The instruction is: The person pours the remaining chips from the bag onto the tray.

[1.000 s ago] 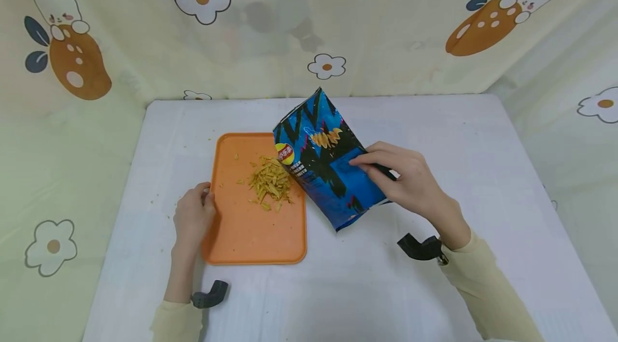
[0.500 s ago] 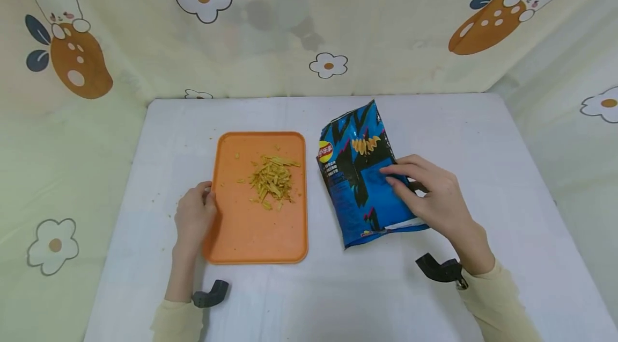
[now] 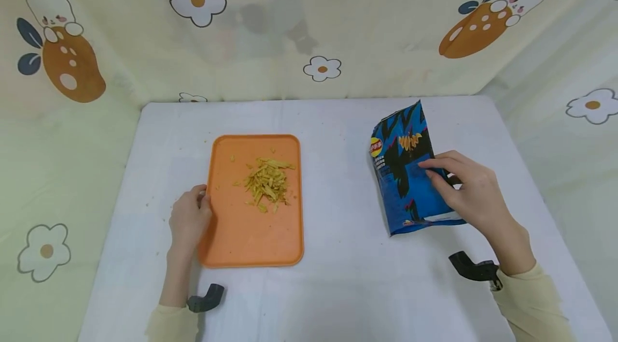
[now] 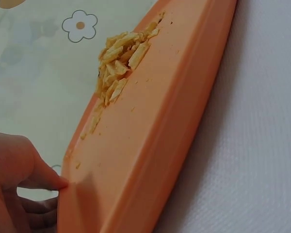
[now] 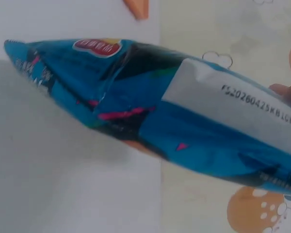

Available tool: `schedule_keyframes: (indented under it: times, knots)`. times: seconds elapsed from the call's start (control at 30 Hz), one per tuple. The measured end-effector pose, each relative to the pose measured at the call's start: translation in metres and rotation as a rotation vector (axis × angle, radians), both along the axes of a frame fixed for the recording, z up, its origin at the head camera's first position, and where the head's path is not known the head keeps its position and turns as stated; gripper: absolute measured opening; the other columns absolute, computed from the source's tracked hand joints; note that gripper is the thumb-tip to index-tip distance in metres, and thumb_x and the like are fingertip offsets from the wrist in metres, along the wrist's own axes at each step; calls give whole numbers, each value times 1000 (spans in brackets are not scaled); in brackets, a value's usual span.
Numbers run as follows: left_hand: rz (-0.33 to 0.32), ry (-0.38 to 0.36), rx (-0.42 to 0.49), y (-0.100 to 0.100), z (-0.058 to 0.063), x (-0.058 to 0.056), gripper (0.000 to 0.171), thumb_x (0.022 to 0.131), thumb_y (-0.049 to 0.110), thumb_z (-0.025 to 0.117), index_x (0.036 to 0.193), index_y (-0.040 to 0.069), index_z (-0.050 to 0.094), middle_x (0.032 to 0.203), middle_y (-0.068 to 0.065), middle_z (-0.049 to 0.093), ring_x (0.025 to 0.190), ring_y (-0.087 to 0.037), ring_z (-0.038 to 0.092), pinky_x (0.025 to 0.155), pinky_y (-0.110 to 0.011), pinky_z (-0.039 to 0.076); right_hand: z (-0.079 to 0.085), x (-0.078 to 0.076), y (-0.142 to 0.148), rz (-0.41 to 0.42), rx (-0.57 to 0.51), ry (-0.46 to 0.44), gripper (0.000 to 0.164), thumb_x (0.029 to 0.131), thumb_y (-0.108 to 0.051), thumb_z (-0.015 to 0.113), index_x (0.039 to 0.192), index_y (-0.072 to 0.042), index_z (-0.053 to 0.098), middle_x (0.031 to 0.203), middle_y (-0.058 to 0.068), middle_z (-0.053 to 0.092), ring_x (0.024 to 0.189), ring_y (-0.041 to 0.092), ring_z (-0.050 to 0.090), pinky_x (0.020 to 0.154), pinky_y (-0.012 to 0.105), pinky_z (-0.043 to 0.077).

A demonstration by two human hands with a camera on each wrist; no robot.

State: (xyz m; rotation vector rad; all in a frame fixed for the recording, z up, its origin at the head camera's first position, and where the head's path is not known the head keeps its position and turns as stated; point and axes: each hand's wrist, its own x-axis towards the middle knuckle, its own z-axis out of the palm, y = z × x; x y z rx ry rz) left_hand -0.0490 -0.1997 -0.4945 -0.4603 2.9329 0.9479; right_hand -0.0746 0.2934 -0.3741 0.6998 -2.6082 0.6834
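Note:
An orange tray (image 3: 251, 240) lies left of the middle of the table, with a heap of yellow chip sticks (image 3: 267, 183) on it and a few crumbs around. My left hand (image 3: 190, 218) grips the tray's left edge; in the left wrist view the thumb (image 4: 46, 177) presses on the rim and the other fingers sit below. On the right, my right hand (image 3: 470, 186) pinches the right side of a blue and black chip bag (image 3: 410, 181). The right wrist view shows the bag (image 5: 150, 111) close up, with a white date strip, and little of the hand.
The table (image 3: 347, 288) has a white cover with small crumbs scattered over it. A patterned curtain (image 3: 270, 25) with rabbits and flowers closes off the back and sides. A black wrist mount is on each arm, the right one (image 3: 475, 268) hanging near the bag.
My right hand has carried the chip bag rightward from over the tray, uncovering the tray's right side and the chip heap. My left hand stays on the tray.

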Motion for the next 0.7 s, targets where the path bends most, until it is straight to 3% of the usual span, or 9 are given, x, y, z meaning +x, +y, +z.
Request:
schedule_keyframes:
  times: [0.33,0.57,0.7]
  knots:
    - [0,-5,-4,-2,-7,2,35,98,14,49,129,1,58,110,-24,67,98,-39,65,73,-52,53,-1,-9,1,24,156,-20,30,72,7,77,98,-6,72,95,5,70,61,8,52,53,10,38]
    - [12,-4,-10,-1,-9,1,34,98,13,50,129,1,58,107,-22,67,93,-35,66,71,-48,53,-5,-16,-13,58,86,-61,28,76,6,76,101,-5,72,93,6,69,58,2,43,49,10,33]
    - [13,-6,-1,-1,-9,0,34,98,13,49,130,1,58,109,-22,67,95,-36,66,73,-48,53,-5,-16,-21,72,63,-127,28,80,4,71,107,-4,71,96,7,69,57,1,45,50,11,37]
